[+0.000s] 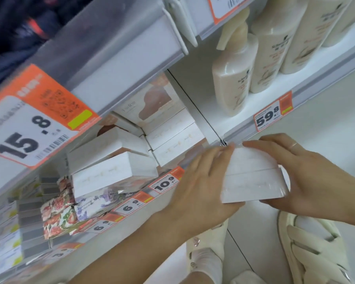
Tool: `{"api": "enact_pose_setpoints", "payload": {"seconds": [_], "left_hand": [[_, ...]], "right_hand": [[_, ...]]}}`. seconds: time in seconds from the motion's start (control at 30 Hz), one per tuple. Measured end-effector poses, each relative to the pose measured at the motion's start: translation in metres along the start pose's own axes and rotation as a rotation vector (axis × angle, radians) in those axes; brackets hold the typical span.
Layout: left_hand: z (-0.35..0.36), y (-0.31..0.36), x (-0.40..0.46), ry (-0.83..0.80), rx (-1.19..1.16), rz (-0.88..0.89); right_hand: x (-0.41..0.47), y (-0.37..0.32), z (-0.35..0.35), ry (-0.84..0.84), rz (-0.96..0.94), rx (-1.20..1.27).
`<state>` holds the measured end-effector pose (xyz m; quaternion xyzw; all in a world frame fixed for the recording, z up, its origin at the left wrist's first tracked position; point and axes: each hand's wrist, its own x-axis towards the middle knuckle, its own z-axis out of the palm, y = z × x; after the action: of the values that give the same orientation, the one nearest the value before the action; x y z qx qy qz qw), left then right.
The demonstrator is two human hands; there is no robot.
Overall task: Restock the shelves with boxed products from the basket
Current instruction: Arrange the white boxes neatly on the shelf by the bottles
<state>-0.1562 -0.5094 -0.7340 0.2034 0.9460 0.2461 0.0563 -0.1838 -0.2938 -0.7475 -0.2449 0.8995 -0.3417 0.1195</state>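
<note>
Shop shelf (119,64), two hands (201,183) gripping two stacked white boxes (254,177)

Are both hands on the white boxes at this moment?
Yes: the left hand and the right hand grip opposite ends of the stacked white boxes.

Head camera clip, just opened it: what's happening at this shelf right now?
A person is restocking a shop shelf. Both hands hold a small stack of white boxes in front of the shelf edge: the left hand grips its left side, the right hand its right. More of the same white boxes already lie loosely piled on the shelf to the left, above floral-wrapped packs. Cream pump bottles stand on the neighbouring shelf. The held boxes are not yet placed.
</note>
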Motion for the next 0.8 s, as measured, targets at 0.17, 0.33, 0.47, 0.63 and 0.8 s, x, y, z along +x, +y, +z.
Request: {"api": "enact_pose_setpoints", "payload": {"seconds": [0.17,0.33,0.47,0.63,0.8], "left_hand": [[-0.109,-0.010,-0.054,0.269,0.268,0.081],[-0.146,-0.051,-0.084,0.182,0.567,-0.433],[-0.151,-0.064,-0.080,0.122,0.371,-0.640],[-0.129,-0.084,-0.086,0.198,0.257,-0.619],[-0.113,-0.087,-0.082,0.312,0.299,-0.633]], "right_hand": [[0.030,-0.061,-0.038,0.090,-0.147,0.230],[0.070,-0.087,-0.047,0.039,-0.141,0.328],[0.097,-0.094,-0.035,-0.032,-0.125,0.249],[0.122,-0.092,-0.014,-0.139,-0.080,0.106],[0.144,-0.091,-0.014,-0.141,-0.039,0.040]]}}
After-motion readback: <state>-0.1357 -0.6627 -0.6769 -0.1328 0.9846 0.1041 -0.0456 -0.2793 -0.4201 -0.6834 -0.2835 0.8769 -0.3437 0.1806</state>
